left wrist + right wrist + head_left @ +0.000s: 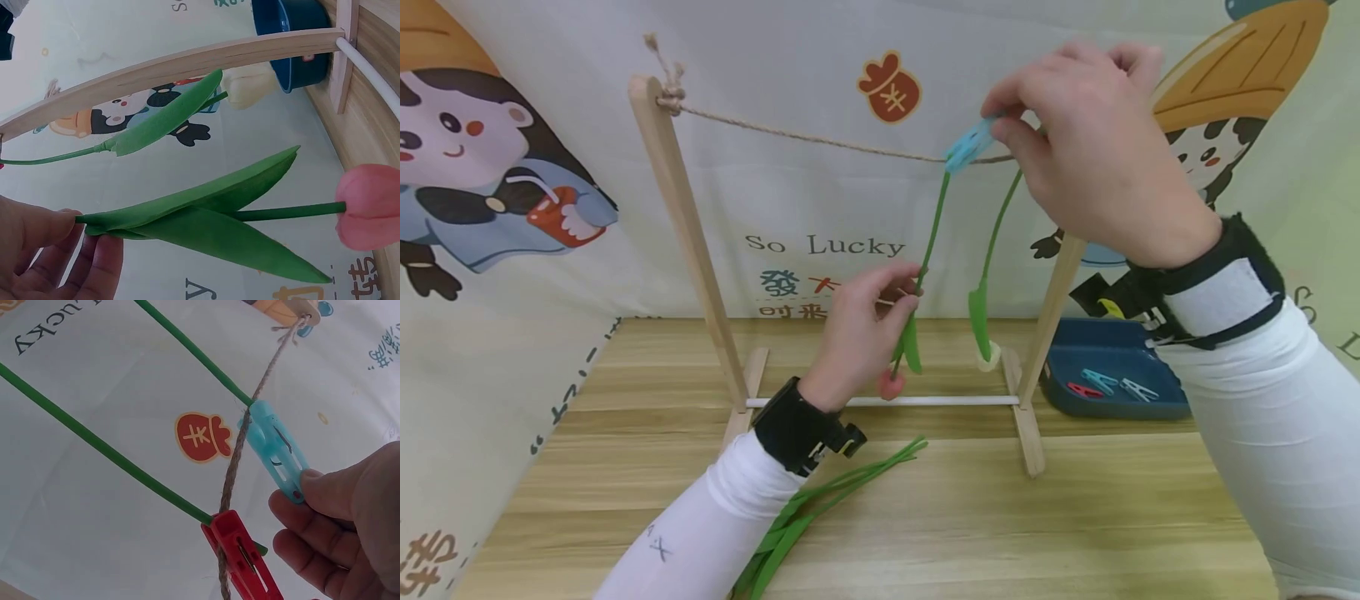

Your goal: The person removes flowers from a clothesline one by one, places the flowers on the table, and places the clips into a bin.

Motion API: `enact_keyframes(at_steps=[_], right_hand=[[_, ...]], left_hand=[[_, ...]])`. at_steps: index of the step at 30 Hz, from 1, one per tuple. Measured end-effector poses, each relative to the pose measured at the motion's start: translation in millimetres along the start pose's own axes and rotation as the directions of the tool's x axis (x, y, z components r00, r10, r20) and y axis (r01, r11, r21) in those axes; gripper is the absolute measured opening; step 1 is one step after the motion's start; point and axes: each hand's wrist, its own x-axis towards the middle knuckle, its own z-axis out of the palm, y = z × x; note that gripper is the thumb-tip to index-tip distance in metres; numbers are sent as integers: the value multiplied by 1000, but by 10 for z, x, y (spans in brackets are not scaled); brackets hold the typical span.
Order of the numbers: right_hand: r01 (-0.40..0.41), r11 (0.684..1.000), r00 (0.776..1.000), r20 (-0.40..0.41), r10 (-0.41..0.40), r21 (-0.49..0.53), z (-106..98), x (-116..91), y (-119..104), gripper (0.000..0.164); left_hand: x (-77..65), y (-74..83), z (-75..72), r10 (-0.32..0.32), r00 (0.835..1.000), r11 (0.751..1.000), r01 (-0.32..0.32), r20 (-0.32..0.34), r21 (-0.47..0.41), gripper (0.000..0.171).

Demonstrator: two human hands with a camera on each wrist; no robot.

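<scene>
A pink artificial tulip (pixel 369 206) hangs head down, its stem end at the rope (pixel 820 137). My left hand (pixel 868 329) pinches its green stem just above the leaves. Up at the rope, my right hand (pixel 1090 142) pinches the tail of a light blue clothespin (pixel 275 450) between thumb and fingers. The clothespin's nose sits over the rope and the tulip's stem end. Beside it, a red clothespin (pixel 244 556) clips the stem of a white tulip (pixel 250 86) to the rope; this flower also hangs head down.
A wooden frame (pixel 688 242) holds the rope between two posts, with a white rod (pixel 940 401) low across. More green stems and leaves (pixel 820 500) lie on the table by my left forearm. Behind the right post, a dark blue tray (pixel 1075 400) contains several clothespins.
</scene>
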Motion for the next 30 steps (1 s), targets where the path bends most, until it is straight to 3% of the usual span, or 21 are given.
enact_keyframes(at_steps=[9,16,23,30], right_hand=[[-3,1000,998,-70,4,9,-37,-101,38,23],[-7,998,998,-54,10,57,-91,-298,9,31],[-48,991,998,-37,53,126,-74,-617,-3,37],[-125,976,990,-43,134,176,8,-1074,102,44]], left_hand=[[-144,-28,-137,15,1000,999,-15,-13,38,34],[-307,28,-273,7,1000,998,-8,7,68,34],[-466,114,-415,-8,998,992,1,58,123,36],[-618,183,-540,-53,991,985,31,121,172,38]])
